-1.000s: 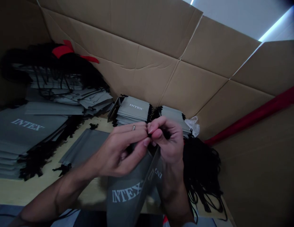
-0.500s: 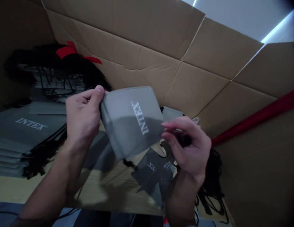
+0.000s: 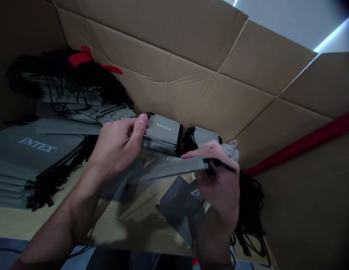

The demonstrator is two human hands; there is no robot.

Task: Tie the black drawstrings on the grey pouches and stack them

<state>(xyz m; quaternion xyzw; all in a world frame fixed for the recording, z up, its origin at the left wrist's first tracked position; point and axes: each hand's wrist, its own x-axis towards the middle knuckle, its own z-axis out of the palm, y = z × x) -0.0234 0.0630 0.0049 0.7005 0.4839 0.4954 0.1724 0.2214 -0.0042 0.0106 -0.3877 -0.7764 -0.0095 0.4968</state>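
A small grey drawstring pouch (image 3: pixel 174 168), blurred by motion and seen almost edge-on, is in my right hand (image 3: pixel 217 180). Its black cord end sticks out across that hand's fingers. My left hand (image 3: pixel 120 140) is closed, thumb pressed against the curled fingers, just above and left of the pouch. Whatever those fingers may hold is hidden. Under the right hand, several dark grey INTEX pouches (image 3: pixel 177 198) lie loosely on the table (image 3: pixel 129 228). Behind the hands stands a neat stack of small INTEX pouches (image 3: pixel 164 129).
Larger INTEX bags (image 3: pixel 39 146) are stacked at the left, with a black-corded heap (image 3: pixel 70 78) and red strip (image 3: pixel 80 59) behind. Another pouch stack (image 3: pixel 205 135) and a clear plastic bag (image 3: pixel 232 150) sit at the back. Black cords (image 3: pixel 251 210) hang right. Cardboard walls (image 3: pixel 168 71) enclose the table.
The pouch has turned from showing its INTEX face to nearly edge-on and dropped lower. My left hand has moved right and slightly down. My right hand has rotated and shifted slightly left.
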